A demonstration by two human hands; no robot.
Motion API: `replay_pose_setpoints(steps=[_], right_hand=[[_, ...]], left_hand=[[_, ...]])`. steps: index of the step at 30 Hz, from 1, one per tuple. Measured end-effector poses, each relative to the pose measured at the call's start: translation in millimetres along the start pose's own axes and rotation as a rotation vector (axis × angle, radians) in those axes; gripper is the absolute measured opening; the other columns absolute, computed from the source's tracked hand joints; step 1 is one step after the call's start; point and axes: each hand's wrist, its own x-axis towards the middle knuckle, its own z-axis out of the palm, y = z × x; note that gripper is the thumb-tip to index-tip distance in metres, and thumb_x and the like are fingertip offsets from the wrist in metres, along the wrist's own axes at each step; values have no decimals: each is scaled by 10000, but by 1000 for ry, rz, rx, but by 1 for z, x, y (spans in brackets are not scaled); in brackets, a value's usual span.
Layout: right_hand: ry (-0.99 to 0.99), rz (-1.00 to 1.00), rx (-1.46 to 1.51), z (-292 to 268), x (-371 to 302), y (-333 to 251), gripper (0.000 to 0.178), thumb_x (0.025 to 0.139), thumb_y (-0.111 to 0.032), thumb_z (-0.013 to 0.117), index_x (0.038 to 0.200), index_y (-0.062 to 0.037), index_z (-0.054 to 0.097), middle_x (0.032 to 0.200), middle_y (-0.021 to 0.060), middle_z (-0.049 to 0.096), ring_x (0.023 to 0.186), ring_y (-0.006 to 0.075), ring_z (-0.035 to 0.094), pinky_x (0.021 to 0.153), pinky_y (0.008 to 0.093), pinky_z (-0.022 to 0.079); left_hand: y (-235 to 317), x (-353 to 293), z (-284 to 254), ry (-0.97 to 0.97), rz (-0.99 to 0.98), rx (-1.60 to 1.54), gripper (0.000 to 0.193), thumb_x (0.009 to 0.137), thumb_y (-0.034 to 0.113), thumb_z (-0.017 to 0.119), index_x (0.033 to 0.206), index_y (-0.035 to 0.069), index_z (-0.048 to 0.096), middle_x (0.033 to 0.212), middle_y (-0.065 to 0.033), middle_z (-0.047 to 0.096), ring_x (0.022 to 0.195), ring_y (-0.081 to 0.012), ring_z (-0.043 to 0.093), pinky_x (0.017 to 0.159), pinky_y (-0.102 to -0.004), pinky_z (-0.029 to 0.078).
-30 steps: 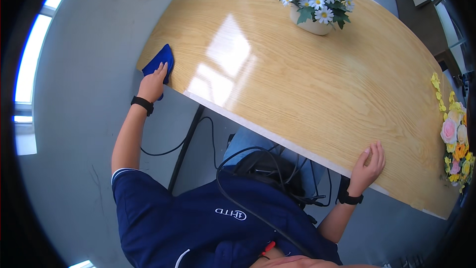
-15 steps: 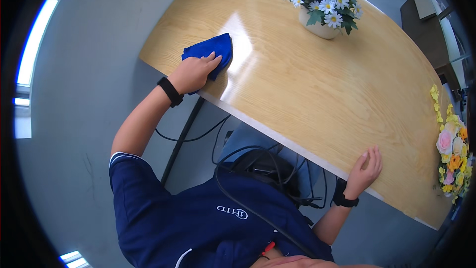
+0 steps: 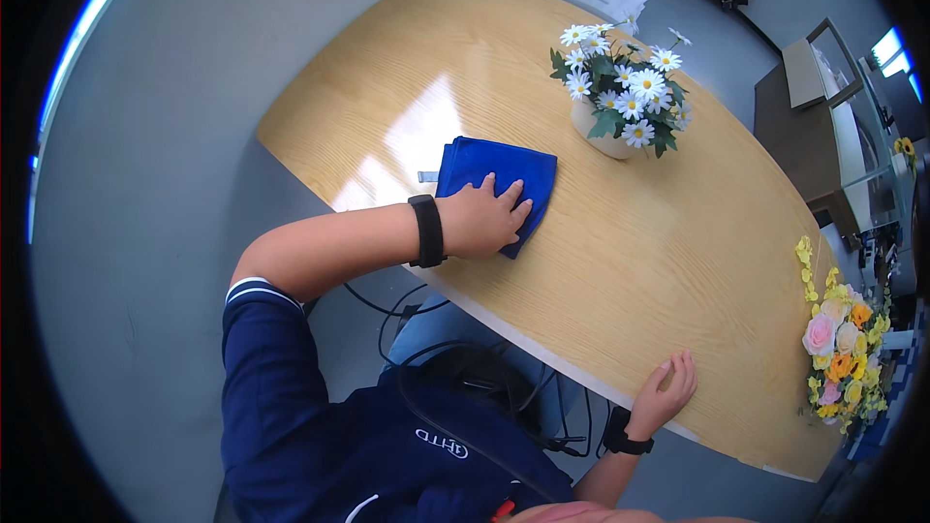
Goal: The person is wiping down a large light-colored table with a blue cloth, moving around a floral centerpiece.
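Observation:
A folded blue cloth (image 3: 518, 174) lies on the light wood tabletop (image 3: 668, 261), left of the middle. My left hand (image 3: 482, 218) presses on it from above, palm down, fingers spread, gripping nothing. A small pale tag (image 3: 427, 176) sticks out at the cloth's left side. At the table's near edge, toward the right, my right hand (image 3: 666, 392) rests on the wood. Its fingers are stretched out side by side and it holds nothing.
A white pot of daisies (image 3: 620, 97) stands beyond the cloth at the far side. Mixed yellow, pink and orange flowers (image 3: 838, 358) are at the right end. Black cables (image 3: 387, 305) hang below the near edge.
My left hand has slid the cloth to the right along the table, away from the left corner. The view has shifted; my right hand stays resting at the near edge.

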Motion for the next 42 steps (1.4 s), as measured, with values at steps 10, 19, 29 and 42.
replay_pose_setpoints(steps=[10,19,29,42], right_hand=[[-24,32,-33,6,2,-1,172,758,-27,480,914,30,526,1065,156,511,1005,312,440,871,404,322],[-49,48,-79,3,8,-20,190,757,-2,465,932,48,518,1062,165,505,1006,313,435,872,396,322],[-55,32,-222,16,3,-1,238,760,-33,461,985,27,507,1118,172,478,1050,316,421,903,413,316],[8,-96,-179,37,-1,62,278,753,-117,455,992,11,519,1104,191,483,1027,348,443,876,437,344]], left_hand=[[-88,36,-5,-145,-437,-154,587,845,361,375,1299,47,177,1346,-209,115,1181,-450,218,856,-525,352],[-258,30,17,-290,-911,-245,651,828,434,308,1320,57,110,1348,-241,63,1236,-385,148,990,-475,158],[-331,37,22,-352,-1185,-219,661,829,516,206,1335,123,45,1374,-170,29,1248,-358,135,1007,-418,139],[-372,70,14,-377,-1141,-247,646,838,483,175,1329,80,58,1375,-171,13,1277,-288,29,1014,-448,59]])
